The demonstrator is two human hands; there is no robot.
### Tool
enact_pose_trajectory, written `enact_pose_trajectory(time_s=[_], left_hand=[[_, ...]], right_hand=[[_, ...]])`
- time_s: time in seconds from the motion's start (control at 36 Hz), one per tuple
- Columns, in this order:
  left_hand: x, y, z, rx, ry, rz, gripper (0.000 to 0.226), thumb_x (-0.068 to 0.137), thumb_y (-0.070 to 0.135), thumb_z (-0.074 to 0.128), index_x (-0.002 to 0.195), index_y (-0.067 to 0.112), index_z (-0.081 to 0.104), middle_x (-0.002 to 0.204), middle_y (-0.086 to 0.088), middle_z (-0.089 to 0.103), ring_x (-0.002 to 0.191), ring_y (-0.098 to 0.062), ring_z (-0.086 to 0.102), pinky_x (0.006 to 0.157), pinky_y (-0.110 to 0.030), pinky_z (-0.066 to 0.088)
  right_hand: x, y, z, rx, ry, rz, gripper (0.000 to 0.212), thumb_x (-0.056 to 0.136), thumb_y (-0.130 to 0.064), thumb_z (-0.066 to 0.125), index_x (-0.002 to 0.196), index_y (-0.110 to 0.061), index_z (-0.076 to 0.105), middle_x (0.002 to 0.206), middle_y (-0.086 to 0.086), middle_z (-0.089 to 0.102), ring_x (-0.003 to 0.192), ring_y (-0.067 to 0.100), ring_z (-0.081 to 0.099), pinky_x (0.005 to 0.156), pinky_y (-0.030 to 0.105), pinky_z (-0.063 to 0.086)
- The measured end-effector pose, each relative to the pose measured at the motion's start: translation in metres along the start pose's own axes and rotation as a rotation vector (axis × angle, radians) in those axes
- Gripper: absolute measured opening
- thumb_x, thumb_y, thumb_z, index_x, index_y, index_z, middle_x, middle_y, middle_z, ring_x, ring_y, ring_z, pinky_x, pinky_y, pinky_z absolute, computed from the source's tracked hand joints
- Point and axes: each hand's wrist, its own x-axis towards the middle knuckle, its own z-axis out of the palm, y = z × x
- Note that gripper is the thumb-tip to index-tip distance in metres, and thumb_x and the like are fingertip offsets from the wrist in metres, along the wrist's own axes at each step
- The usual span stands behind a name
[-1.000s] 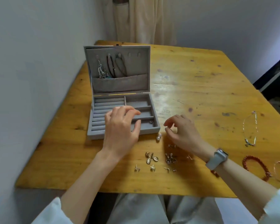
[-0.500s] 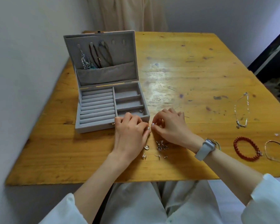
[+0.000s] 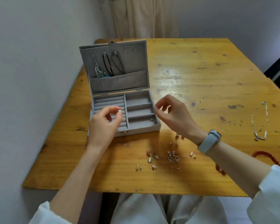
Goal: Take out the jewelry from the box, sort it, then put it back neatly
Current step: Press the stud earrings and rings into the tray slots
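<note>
a wooden bench [image 3: 192, 81] is filling the middle of the frame, running from upper centre to lower right. a grey jewelry box [image 3: 120, 88] is standing open at centre left, its lid upright and carrying a silver necklace [image 3: 98, 70] and two dark cords [image 3: 113, 63] that are hanging into a fabric pocket; its base is showing ring rolls on the left and three compartments on the right, the nearest one holding a small piece [image 3: 151, 119]. the left hand [image 3: 103, 125] is hovering over the ring rolls at centre, its grip pinching a small pearl earring [image 3: 119, 111] between thumb and forefinger. the right hand [image 3: 173, 113], wearing a pale blue watch [image 3: 209, 141], is hovering at the box's right edge, its grip pinching a small pale item [image 3: 156, 107], too small to identify. a loose group of earrings and studs [image 3: 162, 156] is lying on the bench below centre. a silver chain [image 3: 259, 122] is lying at the right edge, and a red bead bracelet [image 3: 265, 156] is lying at lower right, partly hidden by the sleeve.
</note>
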Motion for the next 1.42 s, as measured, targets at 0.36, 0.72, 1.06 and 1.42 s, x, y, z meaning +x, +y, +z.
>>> enact_pose_trajectory(time_s=[0.36, 0.72, 1.06, 1.42], left_hand=[[0.059, -0.043, -0.029, 0.359, 0.123, 0.014, 0.017, 0.088, 0.024, 0.059, 0.102, 0.019, 0.068, 0.090, -0.002, 0.056, 0.089, -0.020, 0.053, 0.073, -0.025, 0.038], [0.067, -0.074, -0.020, 0.615, 0.222, -0.019, 0.018, 0.084, 0.030, 0.064, 0.096, 0.019, 0.073, 0.109, -0.009, 0.052, 0.105, -0.027, 0.042, 0.086, -0.040, 0.029], [0.066, -0.071, -0.015, 0.806, 0.218, 0.032, 0.012, 0.083, 0.025, 0.066, 0.088, 0.019, 0.074, 0.107, -0.011, 0.057, 0.099, -0.033, 0.045, 0.079, -0.045, 0.032], [0.061, -0.073, -0.017, 0.744, 0.235, 0.086, 0.017, 0.076, 0.018, 0.069, 0.093, 0.020, 0.074, 0.112, -0.010, 0.058, 0.104, -0.032, 0.049, 0.081, -0.047, 0.036]], right_hand=[[0.048, -0.005, 0.069, 0.021, -0.092, -0.048, 0.020, 0.087, -0.010, 0.057, 0.107, -0.011, 0.054, 0.089, -0.003, 0.055, 0.080, 0.013, 0.053, 0.070, 0.018, 0.044], [0.049, 0.000, 0.071, -0.040, -0.069, -0.043, 0.010, 0.087, -0.010, 0.057, 0.097, -0.012, 0.058, 0.084, -0.006, 0.053, 0.078, 0.011, 0.051, 0.072, 0.025, 0.047], [0.060, -0.003, 0.079, -0.092, -0.087, -0.050, 0.016, 0.087, -0.012, 0.058, 0.103, -0.014, 0.055, 0.087, -0.008, 0.054, 0.081, 0.010, 0.051, 0.071, 0.017, 0.042], [0.104, -0.024, 0.140, -0.221, -0.144, -0.227, 0.011, 0.083, -0.006, 0.058, 0.094, -0.003, 0.058, 0.088, 0.011, 0.061, 0.084, 0.025, 0.052, 0.074, 0.035, 0.043]])
